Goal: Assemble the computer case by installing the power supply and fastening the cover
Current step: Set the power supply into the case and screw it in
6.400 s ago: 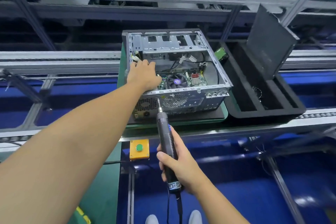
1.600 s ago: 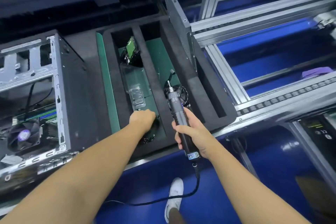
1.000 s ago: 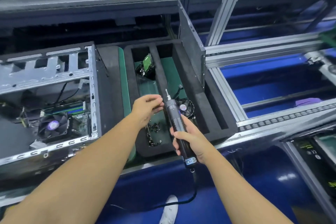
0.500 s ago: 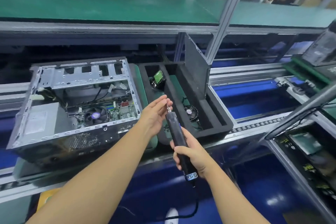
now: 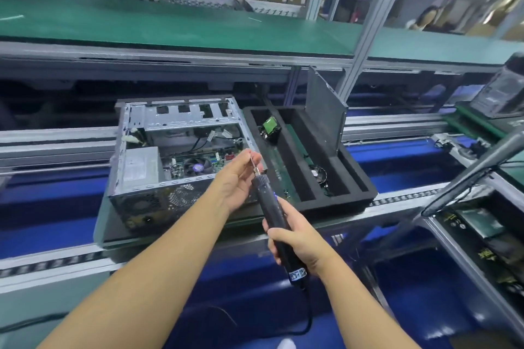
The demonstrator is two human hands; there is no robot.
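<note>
Leaving the foam tray (image 5: 337, 203), your left hand (image 5: 239, 178) pinches the bit (image 5: 253, 161) of the screwdriver (image 5: 272, 212) your right hand (image 5: 297, 244) grips, probably loading a screw.

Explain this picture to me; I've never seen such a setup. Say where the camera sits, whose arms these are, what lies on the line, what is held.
The camera sits on a worker's head, looking down, so both bare arms are that person's own; there is no robot. The right hand grips a black electric screwdriver. The left hand pinches the tip of its bit; any screw there is too small to tell. On the conveyor lies an open computer case with a grey power supply inside. To its right sits a black foam tray of parts, with a dark panel standing in it.
</note>
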